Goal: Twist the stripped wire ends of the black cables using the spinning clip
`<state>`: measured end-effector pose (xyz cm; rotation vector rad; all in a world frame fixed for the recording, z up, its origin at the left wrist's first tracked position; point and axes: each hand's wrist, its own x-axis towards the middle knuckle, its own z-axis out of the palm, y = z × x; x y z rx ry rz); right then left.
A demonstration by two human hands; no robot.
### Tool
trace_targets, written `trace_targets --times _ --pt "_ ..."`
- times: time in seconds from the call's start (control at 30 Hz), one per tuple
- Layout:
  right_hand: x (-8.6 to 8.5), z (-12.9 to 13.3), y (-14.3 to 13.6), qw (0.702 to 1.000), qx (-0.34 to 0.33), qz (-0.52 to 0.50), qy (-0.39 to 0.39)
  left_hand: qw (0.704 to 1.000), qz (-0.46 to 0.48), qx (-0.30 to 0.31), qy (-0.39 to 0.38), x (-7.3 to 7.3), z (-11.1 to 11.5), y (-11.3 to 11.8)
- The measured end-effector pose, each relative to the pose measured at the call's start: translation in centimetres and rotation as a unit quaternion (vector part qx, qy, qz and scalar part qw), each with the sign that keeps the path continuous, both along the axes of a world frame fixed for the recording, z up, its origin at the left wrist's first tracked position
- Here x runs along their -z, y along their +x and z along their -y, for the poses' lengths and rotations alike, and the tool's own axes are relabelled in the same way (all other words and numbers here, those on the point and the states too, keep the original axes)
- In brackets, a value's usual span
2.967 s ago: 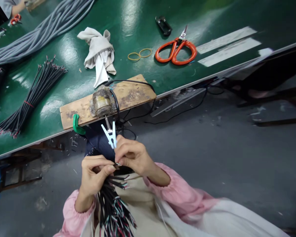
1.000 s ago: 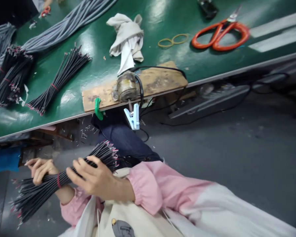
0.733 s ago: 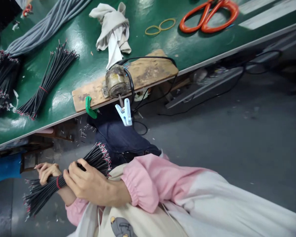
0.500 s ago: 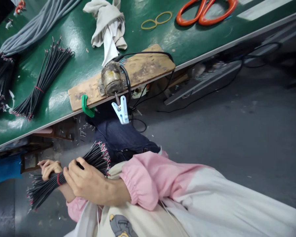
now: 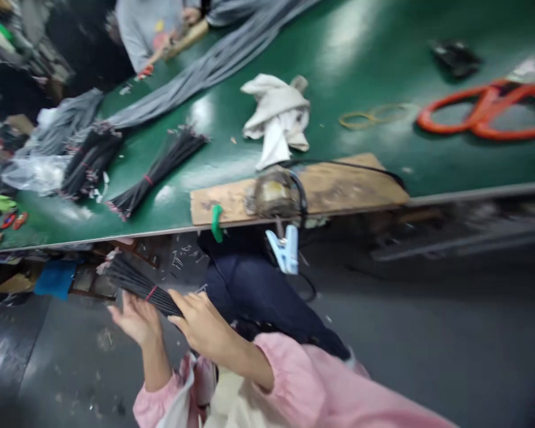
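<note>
A bundle of black cables (image 5: 136, 279) with a red band around it is held slantwise below the table edge, its stripped ends pointing up and left. My right hand (image 5: 200, 324) is closed around its lower right end. Palm up, with fingers apart, my left hand (image 5: 138, 318) is under the bundle near the band; whether it touches the cables I cannot tell. Above, on the green table, lies another banded bundle of black cables (image 5: 158, 172). A light blue clothespin-like clip (image 5: 286, 249) sits on the shaft of a small motor (image 5: 274, 193).
The motor is mounted on a wooden board (image 5: 352, 184), with a green clamp (image 5: 216, 223) at the table edge. A white cloth (image 5: 279, 116), yellow rubber bands (image 5: 370, 117), orange-handled scissors (image 5: 477, 116) and long grey cables (image 5: 205, 83) lie behind. A person (image 5: 154, 30) is across the table.
The cable bundle has swung so its left end points up toward the table. My left hand has loosened from it and spread its fingers. The view has shifted, showing more table at left.
</note>
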<state>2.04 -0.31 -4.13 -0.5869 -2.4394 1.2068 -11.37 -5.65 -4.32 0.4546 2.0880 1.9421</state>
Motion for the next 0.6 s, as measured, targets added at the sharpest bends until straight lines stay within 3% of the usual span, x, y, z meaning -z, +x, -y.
trace_targets --times 0.07,0.17,0.27,0.37,0.43,0.53,0.6 --pt "0.5 -0.4 0.1 0.996 -0.003 -0.057 -0.068 0.997 0.020 -0.035 0.058 0.2 -0.2 2.4" --pt "1.2 -0.7 0.6 0.978 -0.024 -0.135 -0.158 0.996 0.049 -0.011 0.079 0.3 -0.4 5.6" --pt "2.0 -0.5 1.6 0.970 -0.065 -0.130 -0.194 0.995 0.019 -0.047 0.083 0.0 -0.4 6.6" --pt "2.9 0.0 2.2 0.971 -0.071 -0.084 -0.211 0.991 -0.004 -0.075 0.107 -1.0 -0.4 5.4" --pt "3.5 0.3 2.2 0.973 -0.061 -0.079 -0.209 0.992 -0.018 -0.056 0.115 -2.3 -1.0 3.7" --pt "4.8 0.6 2.1 0.975 -0.058 -0.057 -0.208 0.992 -0.090 0.028 0.083 -5.7 -3.6 0.5" --pt "6.2 0.8 2.2 0.976 -0.069 -0.040 -0.205 0.977 -0.203 0.058 0.027 -8.5 -6.7 -1.6"
